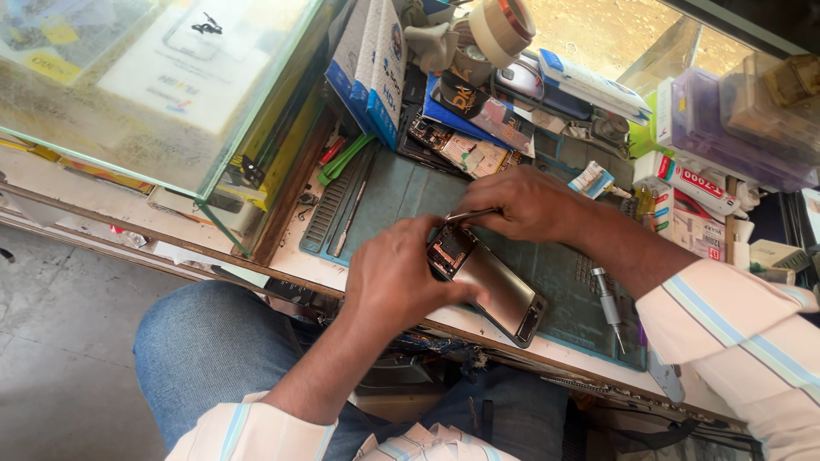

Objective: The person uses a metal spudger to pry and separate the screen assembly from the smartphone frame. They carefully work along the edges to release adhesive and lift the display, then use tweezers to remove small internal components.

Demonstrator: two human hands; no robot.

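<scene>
An opened phone (pixel 494 286) with its back removed lies tilted on a teal work mat (pixel 401 192), its circuit board showing at the upper end. My left hand (pixel 395 277) grips that upper end, thumb along the phone's side. My right hand (pixel 528 203) is just above it, pinching metal tweezers (pixel 471 214) whose tips point left, down at the phone's top edge.
A small screwdriver (pixel 608 306) lies on the mat to the right. Behind the mat are a stripped phone board (pixel 461 149), boxes, tape rolls (pixel 500 26) and glue tubes (pixel 696 181). A glass case (pixel 162 77) stands at left. My knee in jeans (pixel 213 341) is under the bench.
</scene>
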